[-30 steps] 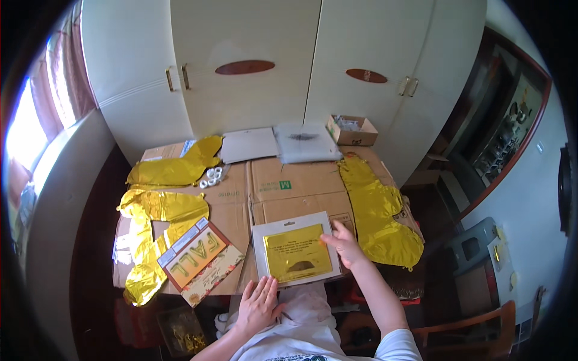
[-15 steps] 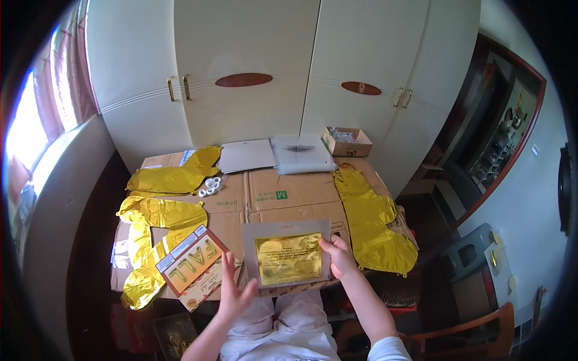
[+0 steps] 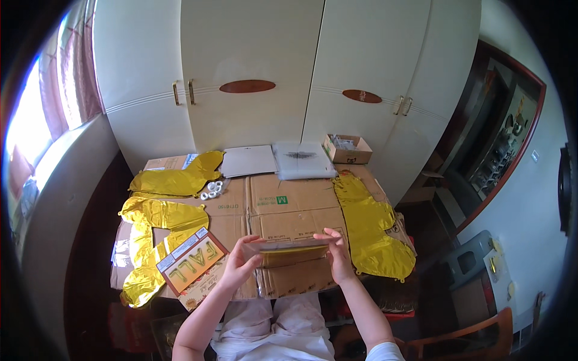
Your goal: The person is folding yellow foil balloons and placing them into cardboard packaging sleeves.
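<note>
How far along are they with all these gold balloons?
Several flat gold foil balloons already lie unpacked on the cardboard-covered table. In hand: the left hand and right hand hold a clear packet with gold foil inside, lifted edge-on. Left: that packet looks unopened, another printed packet lies beside it, and no balloon looks inflated.

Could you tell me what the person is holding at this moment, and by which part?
Both hands hold a flat clear packet with a gold sheet inside, tilted above the cardboard: left hand at its left end, right hand at its right end.
</note>
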`<state>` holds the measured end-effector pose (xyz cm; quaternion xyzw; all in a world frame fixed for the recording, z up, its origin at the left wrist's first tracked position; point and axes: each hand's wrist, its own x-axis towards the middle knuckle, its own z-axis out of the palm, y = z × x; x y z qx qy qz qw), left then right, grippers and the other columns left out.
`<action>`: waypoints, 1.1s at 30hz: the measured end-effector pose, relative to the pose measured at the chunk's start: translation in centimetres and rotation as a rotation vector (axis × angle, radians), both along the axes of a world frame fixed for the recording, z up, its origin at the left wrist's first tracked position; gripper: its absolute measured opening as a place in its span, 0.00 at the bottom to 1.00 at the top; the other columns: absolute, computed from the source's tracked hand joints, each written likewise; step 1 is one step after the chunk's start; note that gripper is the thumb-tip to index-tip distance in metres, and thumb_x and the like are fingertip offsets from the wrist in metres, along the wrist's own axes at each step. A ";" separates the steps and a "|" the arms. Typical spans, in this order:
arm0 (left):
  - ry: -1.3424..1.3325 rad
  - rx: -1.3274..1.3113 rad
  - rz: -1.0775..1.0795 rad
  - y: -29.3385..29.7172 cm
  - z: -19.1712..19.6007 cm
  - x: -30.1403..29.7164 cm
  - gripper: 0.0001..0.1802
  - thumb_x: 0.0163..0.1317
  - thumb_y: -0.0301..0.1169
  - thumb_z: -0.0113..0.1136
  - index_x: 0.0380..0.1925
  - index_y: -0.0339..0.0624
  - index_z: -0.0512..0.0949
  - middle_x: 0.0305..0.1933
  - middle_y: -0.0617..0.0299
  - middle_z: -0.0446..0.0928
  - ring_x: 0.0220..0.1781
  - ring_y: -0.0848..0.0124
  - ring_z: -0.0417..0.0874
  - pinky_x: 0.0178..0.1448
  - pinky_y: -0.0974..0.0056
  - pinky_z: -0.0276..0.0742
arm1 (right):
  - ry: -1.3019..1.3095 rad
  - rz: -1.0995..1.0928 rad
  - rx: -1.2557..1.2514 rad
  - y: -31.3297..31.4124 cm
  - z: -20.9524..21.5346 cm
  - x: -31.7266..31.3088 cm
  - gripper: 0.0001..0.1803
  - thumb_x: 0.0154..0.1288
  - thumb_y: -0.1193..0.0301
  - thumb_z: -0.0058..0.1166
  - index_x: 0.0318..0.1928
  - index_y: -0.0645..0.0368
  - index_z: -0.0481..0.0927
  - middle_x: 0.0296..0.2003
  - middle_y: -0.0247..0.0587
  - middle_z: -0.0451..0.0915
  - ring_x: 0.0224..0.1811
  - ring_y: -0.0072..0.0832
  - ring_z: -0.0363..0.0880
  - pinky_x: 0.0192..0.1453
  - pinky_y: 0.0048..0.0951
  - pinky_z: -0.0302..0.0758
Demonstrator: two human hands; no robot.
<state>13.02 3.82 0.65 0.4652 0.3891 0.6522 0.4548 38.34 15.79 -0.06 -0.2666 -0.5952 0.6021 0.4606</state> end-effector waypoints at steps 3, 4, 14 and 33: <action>0.004 0.028 0.037 0.4 0.1 0.1 0.25 0.66 0.25 0.58 0.62 0.39 0.65 0.58 0.61 0.75 0.56 0.77 0.75 0.60 0.69 0.71 | -0.003 0.014 -0.004 0.0 1.0 -0.3 0.29 0.73 0.50 0.46 0.63 0.58 0.63 0.60 0.42 0.73 0.56 0.24 0.73 0.61 0.28 0.68; 0.011 0.061 0.049 0.6 0.2 -0.1 0.24 0.66 0.24 0.58 0.61 0.39 0.65 0.58 0.61 0.75 0.56 0.77 0.75 0.59 0.69 0.72 | 0.007 0.023 0.007 0.0 1.3 -0.3 0.28 0.73 0.51 0.45 0.62 0.58 0.64 0.60 0.40 0.73 0.56 0.23 0.73 0.60 0.28 0.68; -0.056 -0.169 0.020 1.0 -1.7 -0.3 0.12 0.66 0.25 0.60 0.49 0.36 0.77 0.45 0.65 0.83 0.45 0.80 0.80 0.52 0.70 0.75 | 0.027 0.077 -0.251 0.5 -0.3 0.8 0.15 0.71 0.65 0.55 0.52 0.62 0.80 0.49 0.32 0.81 0.52 0.17 0.74 0.60 0.23 0.67; 1.274 0.475 -0.326 -2.9 -4.2 15.6 0.04 0.56 0.29 0.58 0.27 0.41 0.78 0.16 0.62 0.76 0.19 0.64 0.80 0.21 0.60 0.75 | 0.171 -1.051 -0.644 -15.3 -11.4 17.7 0.23 0.69 0.69 0.55 0.61 0.57 0.67 0.59 0.33 0.70 0.57 0.26 0.68 0.57 0.29 0.66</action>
